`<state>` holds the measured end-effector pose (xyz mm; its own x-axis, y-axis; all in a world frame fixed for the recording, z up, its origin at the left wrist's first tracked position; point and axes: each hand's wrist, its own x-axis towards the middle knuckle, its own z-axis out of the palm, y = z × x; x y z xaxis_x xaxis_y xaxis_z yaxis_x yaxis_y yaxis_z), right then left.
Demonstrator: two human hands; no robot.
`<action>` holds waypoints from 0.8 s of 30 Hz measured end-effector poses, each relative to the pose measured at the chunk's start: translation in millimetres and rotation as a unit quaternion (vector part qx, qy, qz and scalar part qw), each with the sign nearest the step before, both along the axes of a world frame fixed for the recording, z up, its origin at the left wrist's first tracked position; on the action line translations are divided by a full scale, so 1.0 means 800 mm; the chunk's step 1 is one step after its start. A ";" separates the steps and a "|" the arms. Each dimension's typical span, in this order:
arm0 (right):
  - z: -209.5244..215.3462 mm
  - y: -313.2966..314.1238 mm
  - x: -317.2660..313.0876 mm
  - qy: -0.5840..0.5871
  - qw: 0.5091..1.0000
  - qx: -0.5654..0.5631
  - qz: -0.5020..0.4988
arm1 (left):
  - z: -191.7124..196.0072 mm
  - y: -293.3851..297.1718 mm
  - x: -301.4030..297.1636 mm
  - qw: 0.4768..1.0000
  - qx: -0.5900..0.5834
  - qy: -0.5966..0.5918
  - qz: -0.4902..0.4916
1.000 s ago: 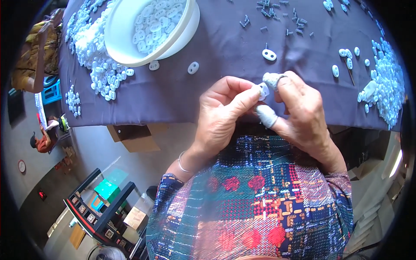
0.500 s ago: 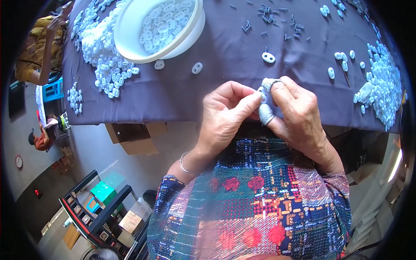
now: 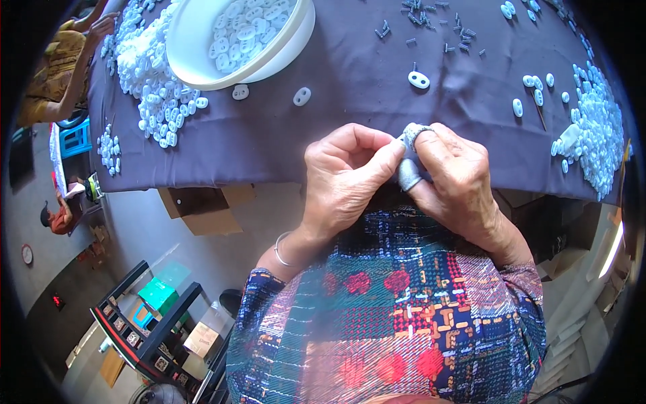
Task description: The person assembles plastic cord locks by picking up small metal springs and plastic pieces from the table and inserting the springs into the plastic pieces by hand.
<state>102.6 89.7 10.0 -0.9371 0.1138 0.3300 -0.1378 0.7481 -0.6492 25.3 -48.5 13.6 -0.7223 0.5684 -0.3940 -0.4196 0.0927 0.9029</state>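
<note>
My left hand, with a bangle at the wrist, pinches thumb against forefinger. These fingertips meet those of my right hand, whose thumb and forefinger wear pale finger covers. Between them is a small white two-hole cord lock, now almost wholly hidden by the fingers. Beyond my hands, another white cord lock lies on the dark cloth with a small spring at its far edge. Two more cord locks, one of them nearer my left hand, lie near the bowl.
A white bowl of cord locks stands at the far left, beside a heap of them. Loose springs are scattered at the back. Another pile lies at right, near a thin stick. A co-worker's arm shows at left.
My fingertips have drawn closer together, and the cord lock that showed between them is now mostly covered. My left hand has shifted slightly left.
</note>
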 end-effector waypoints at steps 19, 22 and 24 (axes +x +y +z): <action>-0.011 0.005 0.002 0.002 0.999 -0.008 0.048 | -0.004 -0.004 0.006 1.000 0.002 0.013 -0.011; -0.015 0.004 0.002 0.009 0.999 -0.027 0.039 | -0.007 -0.002 0.006 1.000 0.014 0.015 -0.007; -0.014 0.003 0.002 0.006 0.999 -0.029 0.038 | -0.007 -0.003 0.007 1.000 0.026 0.014 -0.005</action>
<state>104.4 91.9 -0.8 -0.9397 0.0619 0.3365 -0.2011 0.6959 -0.6894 30.5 -51.3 7.9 -0.7268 0.5947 -0.3436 -0.3932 0.0500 0.9181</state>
